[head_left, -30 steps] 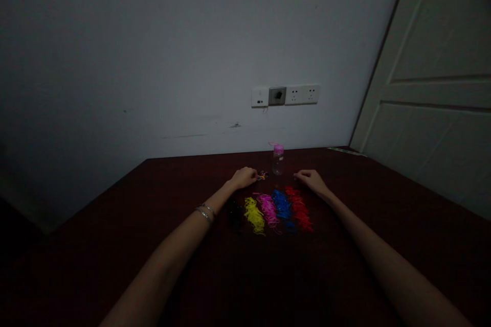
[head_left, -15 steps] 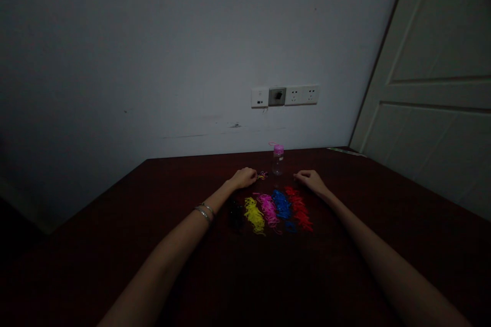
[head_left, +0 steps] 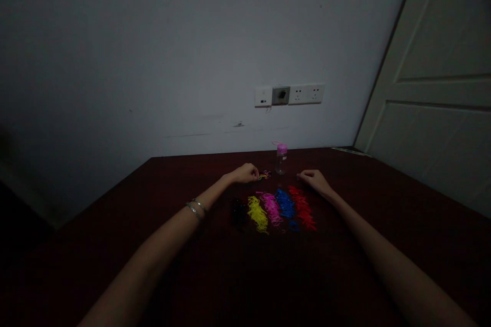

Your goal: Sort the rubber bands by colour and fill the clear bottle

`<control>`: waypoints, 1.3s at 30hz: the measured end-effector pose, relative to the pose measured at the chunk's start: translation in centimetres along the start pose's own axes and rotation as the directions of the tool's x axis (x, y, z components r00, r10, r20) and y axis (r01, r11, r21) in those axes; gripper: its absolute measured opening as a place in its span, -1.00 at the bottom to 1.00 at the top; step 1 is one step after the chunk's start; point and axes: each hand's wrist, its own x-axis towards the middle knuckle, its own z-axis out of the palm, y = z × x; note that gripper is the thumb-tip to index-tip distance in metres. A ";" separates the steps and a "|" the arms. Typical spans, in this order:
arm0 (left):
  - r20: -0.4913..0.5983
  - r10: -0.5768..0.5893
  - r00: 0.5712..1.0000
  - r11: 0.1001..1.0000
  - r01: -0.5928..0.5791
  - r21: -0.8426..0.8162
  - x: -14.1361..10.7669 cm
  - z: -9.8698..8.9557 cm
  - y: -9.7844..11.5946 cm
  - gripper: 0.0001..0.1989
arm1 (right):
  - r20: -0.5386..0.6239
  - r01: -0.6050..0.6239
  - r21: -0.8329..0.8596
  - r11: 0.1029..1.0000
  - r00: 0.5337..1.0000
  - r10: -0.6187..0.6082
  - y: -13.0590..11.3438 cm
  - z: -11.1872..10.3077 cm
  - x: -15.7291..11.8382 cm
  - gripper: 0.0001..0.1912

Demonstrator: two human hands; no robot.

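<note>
My left hand (head_left: 248, 172) is closed at the left end of a small bundle of mixed-colour strands (head_left: 265, 175); its fingertips touch or grip the bundle, too small to tell exactly. My right hand (head_left: 311, 179) rests on the table with fingers pinched together, and anything between them is too small to make out. Between my arms lie side by side a black pile (head_left: 238, 213), a yellow pile (head_left: 258, 214), a pink pile (head_left: 272, 208), a blue pile (head_left: 285, 203) and a red pile (head_left: 303, 208) of thin pieces. A clear bottle (head_left: 281, 163) with a pink lid stands behind them.
The dark red table (head_left: 184, 173) meets a pale wall with a row of sockets (head_left: 306, 94). A flat strip (head_left: 351, 152) lies at the table's back right edge, near a panelled door (head_left: 429, 138).
My left hand now shows more curled fingers beside the mixed strands, and its forearm sits lower and further left. The whole view has shifted slightly. The colour piles look the same.
</note>
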 end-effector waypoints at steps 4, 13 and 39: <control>0.125 -0.012 0.992 0.998 0.019 -0.055 -1.4 -0.7 0.1 -0.85 | 0.006 0.005 0.008 1.000 1.000 -0.005 0.0 0.0 -0.1 -0.64; 0.277 -0.093 0.956 0.986 0.127 -0.106 -4.0 -0.8 -0.2 -0.84 | -0.005 0.017 -0.007 1.000 1.000 -0.017 0.2 0.1 0.1 -0.68; -0.661 -0.492 0.567 0.863 0.417 -0.284 -4.1 0.7 -9.3 -0.63 | 0.007 0.018 -0.030 0.999 1.000 -0.017 0.1 0.1 -0.1 -0.66</control>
